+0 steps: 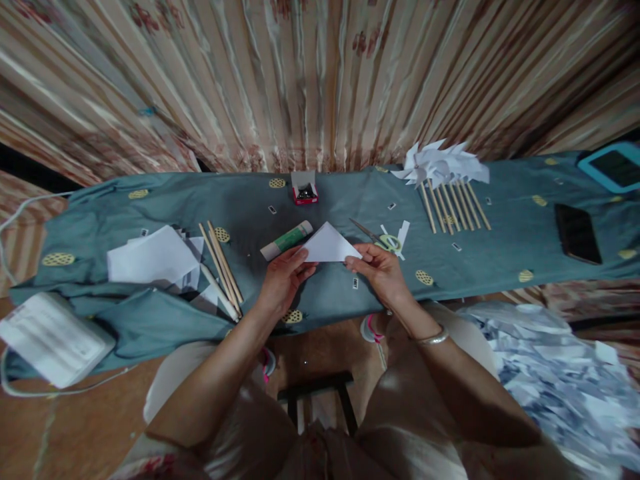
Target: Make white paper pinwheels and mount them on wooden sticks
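A sheet of white paper (327, 245), folded into a triangle with its point away from me, is held over the table in front of me. My left hand (286, 277) pinches its left corner. At the right corner, my right hand (377, 270) grips it between thumb and fingers. Just beyond my left hand lies a green and white glue stick (287, 240). Scissors (383, 239) with pale green handles rest beyond my right hand, beside narrow paper strips (403, 235). A small open red box (305, 192) of dark pieces stands farther back.
White paper pinwheels (445, 165) on wooden sticks (457, 207) lie at the back right. Paper sheets (150, 257), loose sticks (223, 263) and a white box-shaped thing (57, 340) are on the left. A phone (577, 233) lies right. Heaped paper pieces (565, 380) sit below.
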### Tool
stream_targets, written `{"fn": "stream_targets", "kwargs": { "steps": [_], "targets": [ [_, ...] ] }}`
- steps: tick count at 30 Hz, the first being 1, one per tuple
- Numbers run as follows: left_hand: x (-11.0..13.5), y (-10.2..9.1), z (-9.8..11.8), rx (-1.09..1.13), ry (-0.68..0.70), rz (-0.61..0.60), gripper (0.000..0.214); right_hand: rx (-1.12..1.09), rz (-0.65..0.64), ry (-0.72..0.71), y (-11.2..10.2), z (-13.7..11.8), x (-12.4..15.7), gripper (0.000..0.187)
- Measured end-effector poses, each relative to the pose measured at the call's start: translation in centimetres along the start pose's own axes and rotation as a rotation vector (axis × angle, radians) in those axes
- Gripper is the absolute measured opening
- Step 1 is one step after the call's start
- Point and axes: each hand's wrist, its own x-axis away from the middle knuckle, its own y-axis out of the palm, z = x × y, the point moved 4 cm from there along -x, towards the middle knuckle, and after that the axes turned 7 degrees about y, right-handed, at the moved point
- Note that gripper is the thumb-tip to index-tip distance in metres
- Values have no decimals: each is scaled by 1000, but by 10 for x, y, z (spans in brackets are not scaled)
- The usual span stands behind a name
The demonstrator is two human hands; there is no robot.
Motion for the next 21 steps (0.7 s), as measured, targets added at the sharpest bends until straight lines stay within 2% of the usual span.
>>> {"fn": "stream_targets", "kwargs": {
  "steps": [4, 9, 11, 13, 15, 17, 19, 21],
  "targets": [
    [4, 6, -12, -19, -48, -33, 38, -1, -21, 48, 6, 4, 3, 37],
    [4, 10, -19, 22, 3, 38, 41, 70, -97, 29, 21, 10, 6, 36],
    [3, 9, -17, 16, 12, 67, 39, 143, -80, -36, 15, 6, 4, 37],
    [3, 8, -15, 10, 22, 85, 41, 255, 22, -139, -2, -5, 2, 37],
    [3, 7, -14, 5, 29, 89, 42, 481, 227, -272, -28, -19, 2, 31],
    [3, 7, -14, -4, 26, 90, 41, 816, 373, -350, -49, -29, 3, 27],
    [4, 8, -14, -14, 24, 93, 39, 1115, 429, -362, -62, -31, 2, 29],
    [4, 9, -14, -25, 21, 97, 38, 1314, 421, -334, -68, -28, 1, 31]
  ]
}}
